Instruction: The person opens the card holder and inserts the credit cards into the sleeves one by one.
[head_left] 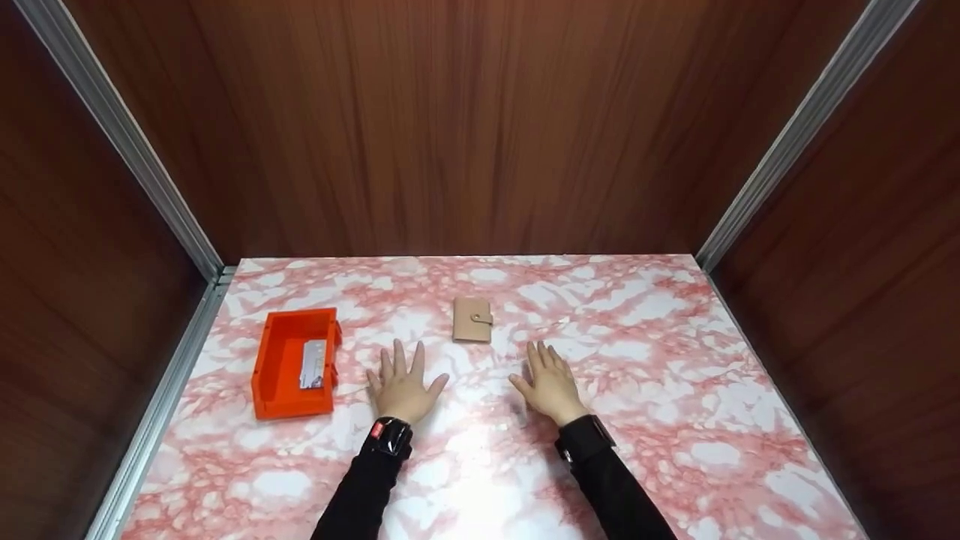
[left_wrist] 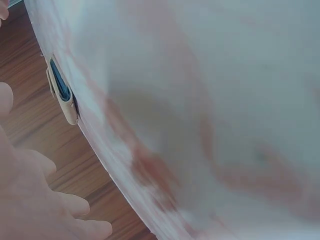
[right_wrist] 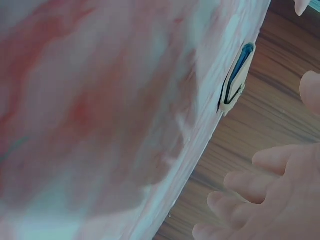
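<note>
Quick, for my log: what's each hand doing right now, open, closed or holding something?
Left hand: open, fingers spread, holding nothing.
Right hand: open, fingers extended, holding nothing.

Plain beige on rectangular snap-strap wallet [head_left: 466, 319], solid orange on open plastic bin [head_left: 292, 407], pink-and-white marbling across worktop [head_left: 645, 345]

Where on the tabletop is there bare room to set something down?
The widest bare patch of tabletop runs from the right hand to the right wall. Another lies between that hand and the left hand, nearer than the tan case. It is tightest on the left: only a narrow gap separates that hand from the orange bin.
</note>
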